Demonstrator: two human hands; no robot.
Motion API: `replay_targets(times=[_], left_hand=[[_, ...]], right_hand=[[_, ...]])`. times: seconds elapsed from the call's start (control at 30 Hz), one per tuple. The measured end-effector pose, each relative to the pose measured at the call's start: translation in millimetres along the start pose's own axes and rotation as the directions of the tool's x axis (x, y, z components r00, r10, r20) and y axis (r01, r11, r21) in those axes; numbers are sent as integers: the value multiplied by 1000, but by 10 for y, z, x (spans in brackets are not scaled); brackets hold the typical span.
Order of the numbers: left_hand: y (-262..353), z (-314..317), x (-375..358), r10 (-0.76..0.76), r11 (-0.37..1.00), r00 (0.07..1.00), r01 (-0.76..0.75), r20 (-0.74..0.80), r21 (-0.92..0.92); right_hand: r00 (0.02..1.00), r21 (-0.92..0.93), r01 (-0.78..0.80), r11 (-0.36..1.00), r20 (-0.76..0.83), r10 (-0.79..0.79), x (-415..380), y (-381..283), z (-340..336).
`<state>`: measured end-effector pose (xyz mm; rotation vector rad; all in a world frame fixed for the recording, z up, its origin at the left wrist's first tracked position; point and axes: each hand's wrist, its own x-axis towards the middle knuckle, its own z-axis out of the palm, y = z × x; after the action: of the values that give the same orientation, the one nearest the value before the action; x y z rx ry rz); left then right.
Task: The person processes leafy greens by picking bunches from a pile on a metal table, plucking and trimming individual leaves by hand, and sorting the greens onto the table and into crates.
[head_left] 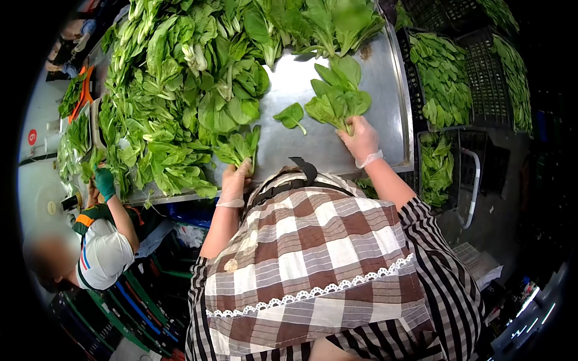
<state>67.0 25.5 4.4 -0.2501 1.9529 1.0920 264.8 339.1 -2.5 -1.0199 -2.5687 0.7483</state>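
My right hand (pixel 362 141), in a clear glove, grips a bunch of bok choy (pixel 338 90) by its stem end over the bare metal tabletop (pixel 283 141). The leaves point away from me. Close to the table's near edge, my left hand (pixel 235 180), also gloved, is closed around a smaller bok choy (pixel 239 146), partly hidden among other leaves. Between the two hands lies one loose leaf (pixel 291 115). A large heap of bok choy (pixel 174 90) covers the left and far parts of the table.
Black crates (pixel 481 66) hold more greens (pixel 441 78) at the right, beside a metal handle (pixel 472 186). At the left, a co-worker's green-gloved hand (pixel 104 182) is at the heap's edge, near an orange-edged item (pixel 82 96).
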Motion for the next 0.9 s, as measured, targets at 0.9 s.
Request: replay_targets(times=[0.9], left_hand=[[887, 580, 55, 96, 928, 770, -299, 631, 224]], right_hand=[[824, 799, -556, 230, 495, 275, -47, -606, 338]])
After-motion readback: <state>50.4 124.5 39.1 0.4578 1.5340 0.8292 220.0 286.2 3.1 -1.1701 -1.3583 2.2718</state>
